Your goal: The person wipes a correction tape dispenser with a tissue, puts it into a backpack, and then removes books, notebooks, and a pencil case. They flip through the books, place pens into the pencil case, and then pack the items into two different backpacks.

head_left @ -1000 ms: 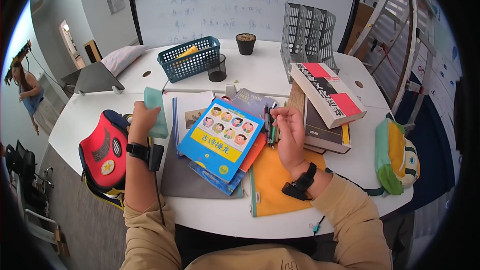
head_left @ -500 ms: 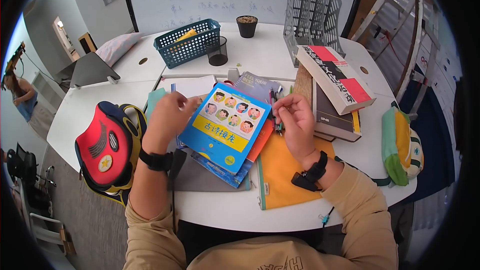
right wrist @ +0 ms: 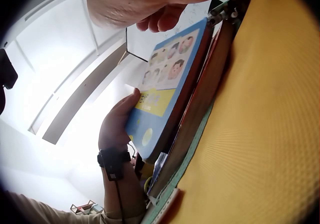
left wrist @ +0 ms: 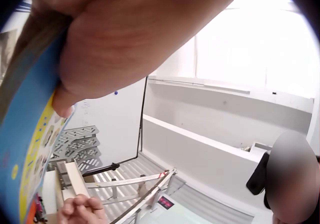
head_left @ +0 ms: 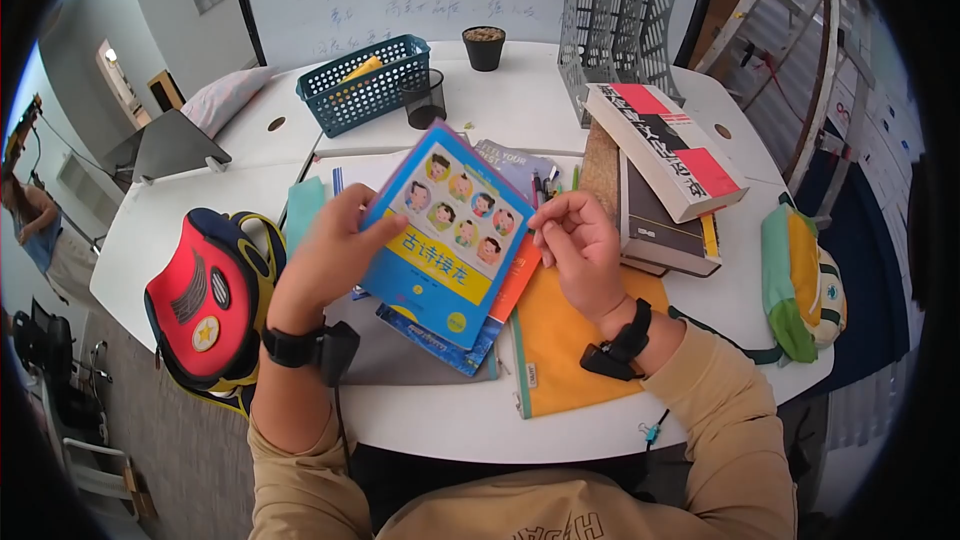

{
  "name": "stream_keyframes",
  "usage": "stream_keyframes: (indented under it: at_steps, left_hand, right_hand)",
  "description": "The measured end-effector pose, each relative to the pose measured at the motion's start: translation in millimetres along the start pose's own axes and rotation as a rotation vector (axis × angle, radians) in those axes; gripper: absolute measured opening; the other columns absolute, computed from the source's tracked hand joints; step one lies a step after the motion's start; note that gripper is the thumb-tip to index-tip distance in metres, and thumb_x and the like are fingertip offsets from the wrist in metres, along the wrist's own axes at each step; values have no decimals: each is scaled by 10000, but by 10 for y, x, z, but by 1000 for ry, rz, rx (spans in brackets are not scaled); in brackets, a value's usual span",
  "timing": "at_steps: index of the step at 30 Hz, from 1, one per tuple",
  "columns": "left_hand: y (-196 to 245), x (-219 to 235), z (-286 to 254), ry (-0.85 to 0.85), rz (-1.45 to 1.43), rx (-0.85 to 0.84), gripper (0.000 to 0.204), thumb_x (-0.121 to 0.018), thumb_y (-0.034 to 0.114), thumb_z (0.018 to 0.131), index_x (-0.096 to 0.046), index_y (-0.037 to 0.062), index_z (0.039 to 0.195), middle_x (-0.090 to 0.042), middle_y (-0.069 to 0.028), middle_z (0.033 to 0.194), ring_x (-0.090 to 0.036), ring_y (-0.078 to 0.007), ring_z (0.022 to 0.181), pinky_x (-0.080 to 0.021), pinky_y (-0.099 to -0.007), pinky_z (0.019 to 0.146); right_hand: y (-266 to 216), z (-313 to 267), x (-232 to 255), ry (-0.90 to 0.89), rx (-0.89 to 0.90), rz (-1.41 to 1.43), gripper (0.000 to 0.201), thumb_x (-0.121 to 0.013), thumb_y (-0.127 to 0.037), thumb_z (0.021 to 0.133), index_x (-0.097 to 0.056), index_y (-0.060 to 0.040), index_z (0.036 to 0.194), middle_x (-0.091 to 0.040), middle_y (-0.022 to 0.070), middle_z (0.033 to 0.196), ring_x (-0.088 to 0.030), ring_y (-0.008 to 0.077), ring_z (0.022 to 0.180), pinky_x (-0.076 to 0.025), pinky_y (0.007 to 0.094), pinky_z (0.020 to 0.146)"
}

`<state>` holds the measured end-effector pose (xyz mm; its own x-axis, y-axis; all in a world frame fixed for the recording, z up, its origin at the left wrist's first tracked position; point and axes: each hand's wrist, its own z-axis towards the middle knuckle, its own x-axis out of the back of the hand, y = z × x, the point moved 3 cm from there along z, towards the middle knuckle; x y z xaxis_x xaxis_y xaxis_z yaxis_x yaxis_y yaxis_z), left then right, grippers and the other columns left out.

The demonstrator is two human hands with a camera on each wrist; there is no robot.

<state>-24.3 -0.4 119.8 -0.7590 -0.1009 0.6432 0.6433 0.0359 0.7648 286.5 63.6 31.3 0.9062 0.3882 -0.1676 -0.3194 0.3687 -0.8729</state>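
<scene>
A blue book with cartoon faces and a yellow band is lifted at its left edge, tilted over the pile. My left hand grips that edge, thumb across the cover and fingers hidden underneath; the left wrist view shows the thumb on the cover too. My right hand hovers at the book's right edge, its fingers loosely curled and holding nothing. Under the blue book lie an orange-covered book and a dark blue one. A mint-green case lies beyond my left hand.
A red backpack stands at left, a yellow pouch in front of my right hand. Thick books and a grey file rack are at right. Farther back are a teal basket, a mesh cup and a plant pot.
My left hand has let go of the mint-green case, moved right to the blue book and taken hold of it; the book's far end has risen. My right hand has barely moved.
</scene>
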Motion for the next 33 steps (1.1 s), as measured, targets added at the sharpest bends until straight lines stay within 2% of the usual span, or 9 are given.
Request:
stream_keyframes:
  at_steps: [7,9,15,18,20,25,26,29,33]
  left_hand:
    - [39,-151,184,244,-626,-359,297,-690,218,1203,-622,8,1402,-797,-86,1245,-751,-107,1074,-625,-271,912]
    - [55,-288,162,155,-657,-364,305,-655,193,1218,-585,10,1453,-748,-78,1354,-695,-104,1202,-585,-290,1029]
    - [31,-687,128,27,-522,-414,288,-648,202,1223,-576,10,1425,-729,-77,1275,-677,-121,1152,-573,-297,1007]
    - [-142,-537,220,-92,-634,-226,263,-616,234,1237,-630,5,1364,-750,-52,1162,-710,-144,1045,-591,-308,920]
    - [-275,-516,350,114,-598,-260,275,-614,249,1235,-653,1,1346,-751,-46,1084,-709,-148,962,-588,-309,851]
    - [-527,-256,332,634,323,-302,421,-813,263,1069,-665,-51,1308,-748,-190,1182,-716,-350,1103,-586,-484,948]
    - [-680,-249,364,606,407,-213,537,-879,301,991,-659,-97,1277,-713,-283,1271,-658,-454,1233,-549,-557,1033]
    - [-762,-273,281,382,636,46,636,-905,357,963,-647,-136,1270,-696,-331,1264,-648,-456,1236,-554,-555,1022]
    - [-740,-249,294,301,638,139,737,-899,454,970,-651,-169,1278,-698,-364,1292,-675,-486,1266,-578,-539,1070]
  right_hand:
    - [-100,25,-122,-13,91,61,555,-729,-130,1135,-420,-23,1584,-601,148,1521,-596,171,1301,-535,340,1076]
    - [-122,27,-164,-33,98,94,755,-793,-230,1136,-337,-13,1697,-564,168,1608,-576,215,1447,-498,396,1213]
    - [-107,-41,-132,73,-9,-7,420,-694,-261,1208,-623,17,1515,-741,107,1479,-690,159,1317,-560,362,1132]
    - [-38,-25,-45,108,-19,-41,411,-694,-263,1208,-626,16,1502,-748,109,1467,-696,157,1302,-560,353,1119]
    - [-28,-23,-16,133,27,-97,397,-690,-263,1211,-634,16,1487,-753,110,1456,-700,157,1292,-561,350,1113]
    - [-119,27,-21,217,81,-45,387,-684,-274,1215,-643,14,1469,-753,111,1446,-699,155,1282,-564,350,1103]
    - [-113,35,-11,229,75,-26,388,-682,-277,1216,-643,15,1469,-753,110,1444,-698,154,1280,-564,351,1102]
    - [-113,47,1,246,69,-59,393,-674,-287,1220,-642,16,1468,-752,110,1442,-697,154,1279,-566,350,1098]
    - [-35,51,59,261,21,-56,392,-666,-286,1223,-640,16,1472,-751,109,1443,-696,155,1282,-565,347,1099]
